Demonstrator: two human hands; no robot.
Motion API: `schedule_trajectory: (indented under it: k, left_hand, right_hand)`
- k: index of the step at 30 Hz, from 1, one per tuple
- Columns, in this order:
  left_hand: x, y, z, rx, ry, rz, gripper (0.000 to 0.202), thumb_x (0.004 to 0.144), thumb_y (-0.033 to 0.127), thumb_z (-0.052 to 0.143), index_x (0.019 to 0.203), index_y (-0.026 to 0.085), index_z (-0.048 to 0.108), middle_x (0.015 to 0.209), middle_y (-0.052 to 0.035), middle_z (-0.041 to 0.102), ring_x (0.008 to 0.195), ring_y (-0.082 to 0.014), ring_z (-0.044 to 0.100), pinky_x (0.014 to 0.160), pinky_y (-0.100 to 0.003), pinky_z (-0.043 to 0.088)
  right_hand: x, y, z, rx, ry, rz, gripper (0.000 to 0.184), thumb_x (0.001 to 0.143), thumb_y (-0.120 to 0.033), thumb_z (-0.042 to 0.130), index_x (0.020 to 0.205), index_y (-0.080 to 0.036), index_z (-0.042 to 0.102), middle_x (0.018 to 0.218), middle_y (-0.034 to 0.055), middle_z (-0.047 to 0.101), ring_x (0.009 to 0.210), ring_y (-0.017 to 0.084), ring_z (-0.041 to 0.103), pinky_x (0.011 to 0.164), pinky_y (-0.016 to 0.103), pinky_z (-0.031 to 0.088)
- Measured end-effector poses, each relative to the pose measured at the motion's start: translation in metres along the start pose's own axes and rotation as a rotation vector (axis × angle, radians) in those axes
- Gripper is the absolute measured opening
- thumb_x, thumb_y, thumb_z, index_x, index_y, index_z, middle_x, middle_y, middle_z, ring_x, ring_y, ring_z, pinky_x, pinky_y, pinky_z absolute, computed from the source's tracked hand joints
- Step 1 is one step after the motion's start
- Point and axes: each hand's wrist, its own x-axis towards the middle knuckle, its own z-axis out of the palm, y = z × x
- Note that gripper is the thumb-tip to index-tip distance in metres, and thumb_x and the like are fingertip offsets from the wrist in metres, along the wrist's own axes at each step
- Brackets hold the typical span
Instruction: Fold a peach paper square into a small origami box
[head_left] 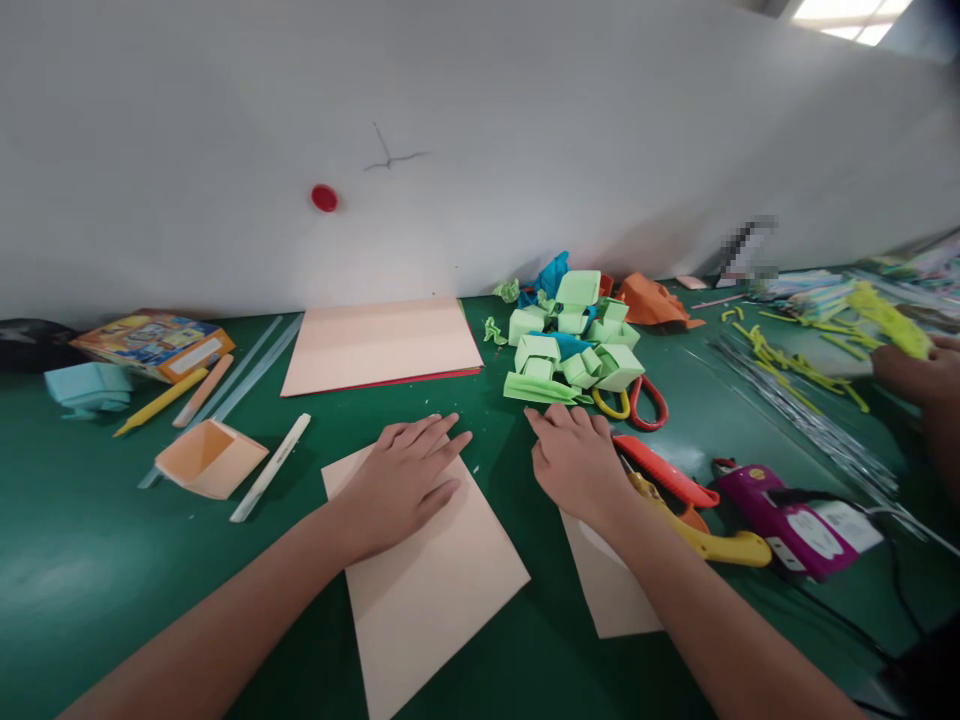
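My left hand (401, 480) lies flat, fingers stretched out, on the top of a peach paper sheet (431, 590) on the green table (90, 580). Palm down, my right hand (574, 460) rests with its wrist over the top corner of a second peach piece (611, 590), fingers loosely curled on the table. Neither hand holds anything. An orange utility knife (664, 475) and a yellow one (712, 545) lie just right of my right hand.
A large peach sheet (379, 345) lies at the back. A pile of green folded paper boxes (574, 340) and scissors (637, 400) sit behind my right hand. A purple glue gun (787, 520), a folded peach box (210, 460), glue sticks (270, 465), and another person's hand (919, 375) at far right.
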Motion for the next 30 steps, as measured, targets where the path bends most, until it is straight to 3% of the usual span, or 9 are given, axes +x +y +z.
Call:
schedule_trajectory:
  k: [3,7,14,20,26,30]
  left_hand:
    - [-0.001,0.000,0.000,-0.007,0.017,0.003,0.054,0.108,0.049,0.029,0.158,0.030,0.037,0.168,-0.0037,0.031,0.153,-0.0294,0.030,0.116,-0.048,0.028]
    - [-0.002,0.000,0.001,-0.016,0.022,0.004,0.054,0.108,0.049,0.027,0.158,0.031,0.037,0.168,-0.0037,0.032,0.152,-0.0294,0.031,0.117,-0.047,0.027]
    - [-0.001,-0.001,0.002,-0.015,0.033,0.010,0.054,0.108,0.049,0.027,0.159,0.031,0.035,0.168,-0.0041,0.031,0.152,-0.0298,0.031,0.116,-0.048,0.028]
    - [0.000,0.001,-0.001,-0.012,0.005,0.002,0.055,0.108,0.050,0.027,0.159,0.031,0.035,0.168,-0.0047,0.031,0.153,-0.0296,0.030,0.116,-0.048,0.027]
    - [0.000,0.000,-0.001,-0.003,0.000,0.006,0.055,0.108,0.048,0.028,0.159,0.029,0.035,0.168,-0.0057,0.030,0.153,-0.0300,0.029,0.116,-0.049,0.028]
    - [-0.001,0.000,-0.001,-0.010,0.019,0.014,0.054,0.108,0.048,0.028,0.159,0.030,0.036,0.168,-0.0052,0.031,0.152,-0.0302,0.031,0.116,-0.049,0.029]
  right_hand:
    - [0.002,0.002,0.000,0.029,0.041,0.019,0.048,0.101,-0.023,0.037,0.143,-0.020,0.059,0.123,0.0126,0.062,0.113,0.031,0.053,0.094,0.046,0.035]
    - [0.001,0.004,-0.003,0.081,0.015,-0.014,0.047,0.102,-0.027,0.037,0.145,-0.020,0.057,0.124,0.0128,0.060,0.111,0.030,0.053,0.094,0.047,0.036]
    - [-0.009,-0.006,-0.004,0.010,0.012,-0.150,0.051,0.104,-0.035,0.040,0.151,-0.022,0.052,0.123,0.0150,0.058,0.106,0.033,0.050,0.090,0.048,0.038]
    - [-0.021,-0.013,-0.011,0.052,-0.017,-0.305,0.053,0.108,-0.045,0.032,0.153,-0.023,0.050,0.131,0.0145,0.056,0.113,0.034,0.049,0.096,0.052,0.039]
    - [-0.019,-0.004,-0.009,-0.006,0.005,-0.190,0.055,0.107,-0.048,0.033,0.152,-0.022,0.051,0.131,0.0148,0.057,0.114,0.037,0.050,0.098,0.056,0.037]
    - [-0.021,-0.003,-0.014,0.011,-0.009,-0.236,0.052,0.106,-0.044,0.037,0.147,-0.017,0.055,0.132,0.0160,0.056,0.114,0.036,0.050,0.098,0.055,0.038]
